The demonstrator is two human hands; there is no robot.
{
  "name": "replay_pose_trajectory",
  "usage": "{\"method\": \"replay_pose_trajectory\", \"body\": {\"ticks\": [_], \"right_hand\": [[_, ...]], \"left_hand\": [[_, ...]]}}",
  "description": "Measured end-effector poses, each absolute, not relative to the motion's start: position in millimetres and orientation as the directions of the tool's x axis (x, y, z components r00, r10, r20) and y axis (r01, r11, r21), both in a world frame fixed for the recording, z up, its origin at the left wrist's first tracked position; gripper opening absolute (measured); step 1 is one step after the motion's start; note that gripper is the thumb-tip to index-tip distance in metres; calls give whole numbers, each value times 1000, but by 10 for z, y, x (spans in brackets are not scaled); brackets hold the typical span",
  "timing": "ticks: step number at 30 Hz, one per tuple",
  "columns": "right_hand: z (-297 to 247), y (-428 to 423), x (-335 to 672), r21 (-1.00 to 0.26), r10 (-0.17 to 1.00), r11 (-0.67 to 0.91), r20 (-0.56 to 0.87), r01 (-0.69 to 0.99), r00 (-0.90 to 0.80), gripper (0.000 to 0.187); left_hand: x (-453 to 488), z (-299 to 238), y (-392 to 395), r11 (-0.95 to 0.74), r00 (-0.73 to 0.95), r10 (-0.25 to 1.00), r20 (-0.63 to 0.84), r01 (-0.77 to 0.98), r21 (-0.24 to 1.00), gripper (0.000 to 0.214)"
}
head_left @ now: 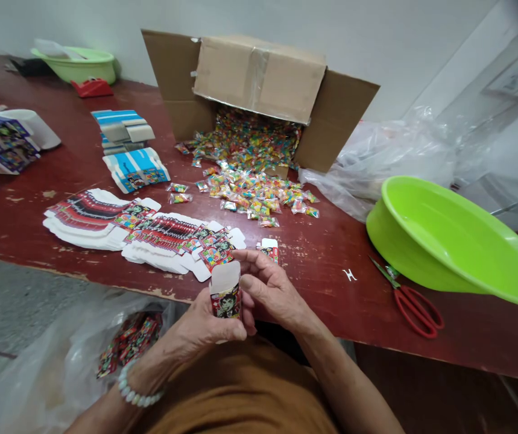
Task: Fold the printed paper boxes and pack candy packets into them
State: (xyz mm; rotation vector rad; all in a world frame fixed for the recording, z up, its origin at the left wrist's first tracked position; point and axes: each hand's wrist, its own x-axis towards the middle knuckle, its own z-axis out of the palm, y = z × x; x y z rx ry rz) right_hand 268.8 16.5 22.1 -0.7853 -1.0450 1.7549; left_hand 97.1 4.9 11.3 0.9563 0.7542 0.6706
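Note:
My left hand (pixel 208 328), with a white bead bracelet (pixel 134 389) on the wrist, is shut around a small folded paperboard box (pixel 225 299) printed in red with a cartoon figure. Its white top flap stands open. My right hand (pixel 270 289) curls over from the right, its fingers pressing on the box's right side. Flat printed box blanks (pixel 168 238) lie in overlapping rows on the table just beyond my hands. A heap of small, colourful sealed sachets (pixel 249 181) spills from a tipped cardboard carton (pixel 259 78) farther back.
The worn red table (pixel 322 265) holds a lime-green basin (pixel 448 241), red-handled scissors (pixel 415 310), stacks of blue-and-white blanks (pixel 134 169), and more printed boxes (pixel 0 144) at left. A clear plastic bag (pixel 60 361) with printed boxes hangs below the near edge.

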Motion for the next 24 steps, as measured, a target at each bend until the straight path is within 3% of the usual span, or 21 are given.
{"method": "replay_pose_trajectory", "body": {"ticks": [3,6,10,12,17,20,24], "right_hand": [[206,149,2720,-930,925,-186,-57,-318,-375,49],[180,139,2713,-972,930,-130,-51,-197,-363,33],[171,154,2668,-993,983,-26,-4,-117,-183,20],[177,175,2661,-998,993,-18,-10,-65,-121,20],[153,197,2636,-985,995,-84,-77,-148,-56,39],[104,171,2580,-973,996,-83,-89,-214,17,49],[77,157,2551,-987,1000,-13,-9,-161,-21,24]], "left_hand": [[1003,133,22,414,466,829,-308,-140,900,36],[1041,151,34,367,343,888,-308,-124,922,33],[1042,123,123,290,343,902,-261,-36,956,33],[1026,93,136,219,277,938,-210,-2,976,38],[1006,87,11,35,27,999,-30,-194,980,63],[976,115,-28,10,54,999,-3,-117,993,55],[906,119,37,26,23,999,-26,-35,999,29]]}}
